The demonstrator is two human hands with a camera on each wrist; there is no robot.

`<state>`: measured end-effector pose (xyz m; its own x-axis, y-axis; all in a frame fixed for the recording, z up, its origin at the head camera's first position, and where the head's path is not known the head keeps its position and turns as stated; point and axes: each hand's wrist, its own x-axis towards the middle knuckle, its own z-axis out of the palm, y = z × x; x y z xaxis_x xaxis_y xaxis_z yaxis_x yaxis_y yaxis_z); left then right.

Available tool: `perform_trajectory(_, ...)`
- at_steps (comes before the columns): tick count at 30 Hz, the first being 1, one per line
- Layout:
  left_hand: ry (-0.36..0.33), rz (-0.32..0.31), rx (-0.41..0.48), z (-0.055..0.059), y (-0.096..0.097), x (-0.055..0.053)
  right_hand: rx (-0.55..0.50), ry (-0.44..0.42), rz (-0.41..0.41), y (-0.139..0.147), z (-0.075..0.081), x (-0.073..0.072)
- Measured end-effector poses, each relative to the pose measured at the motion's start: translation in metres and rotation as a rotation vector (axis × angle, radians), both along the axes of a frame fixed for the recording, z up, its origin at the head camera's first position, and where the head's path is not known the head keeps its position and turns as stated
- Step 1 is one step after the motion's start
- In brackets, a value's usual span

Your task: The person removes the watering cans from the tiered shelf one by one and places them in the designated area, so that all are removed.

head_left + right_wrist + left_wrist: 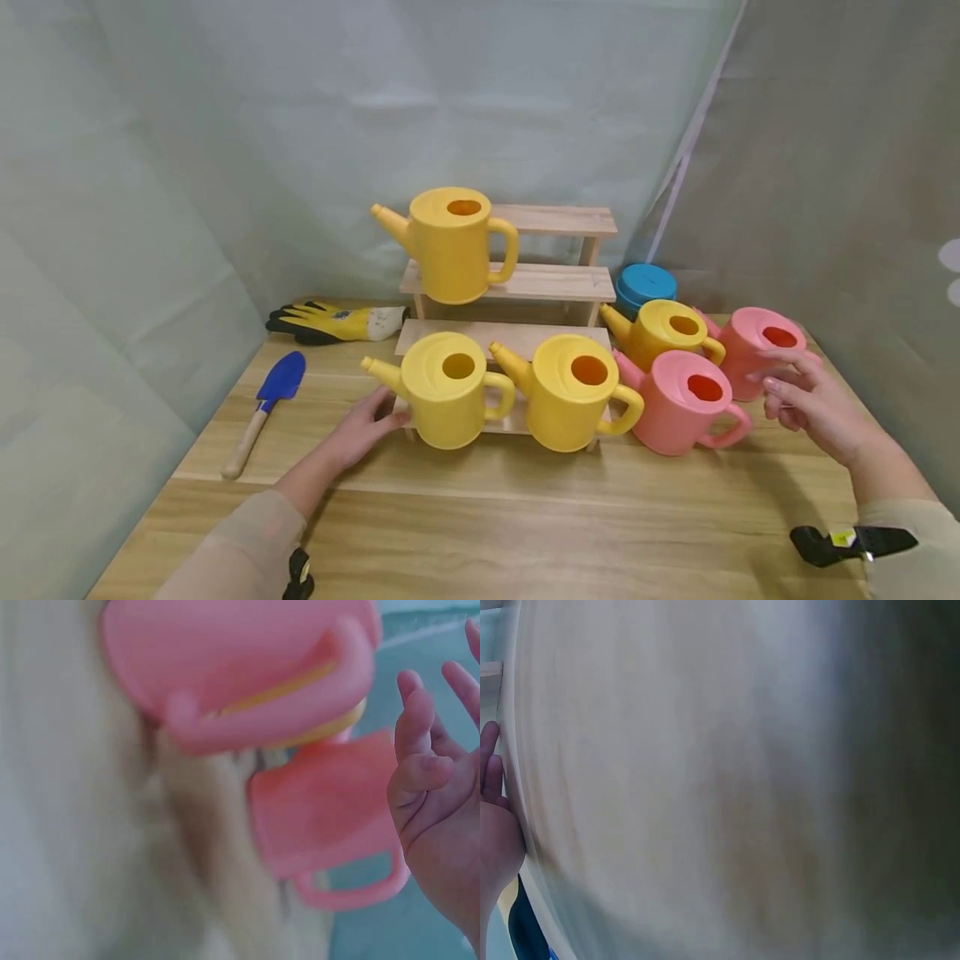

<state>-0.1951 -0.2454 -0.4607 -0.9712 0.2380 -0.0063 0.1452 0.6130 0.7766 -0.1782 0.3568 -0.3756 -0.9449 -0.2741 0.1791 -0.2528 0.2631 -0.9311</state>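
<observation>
We'd guess halfway — 3 yellow watering cans (448,408) on the rack (555,281), 1 yellow can (652,333) and 2 pink cans (670,417) left on the table (480,525), right hand (821,408) loose beside them, holding nothing, left hand (363,435) at the rack — grip unclear.

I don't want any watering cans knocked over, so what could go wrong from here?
The right hand is close by the rear pink can, which is crowded by the front pink can; moving the rear one could bump the front one.

The left hand is very near the front-left yellow can; a sideways shift might nudge it.

The front-right yellow can is close too, so lifting either might snag the other.
</observation>
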Motion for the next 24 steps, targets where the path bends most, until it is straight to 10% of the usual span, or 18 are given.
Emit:
perform_trajectory(10, -0.011, 0.01, 0.0, 0.001, 0.0, 0.0, 0.346, 0.009, -0.103, -0.044, 0.055, -0.031)
perform_trajectory(24, -0.023, 0.017, -0.019, -0.002, 0.0, -0.002, 0.36, -0.052, -0.04, -0.138, 0.099, -0.073)
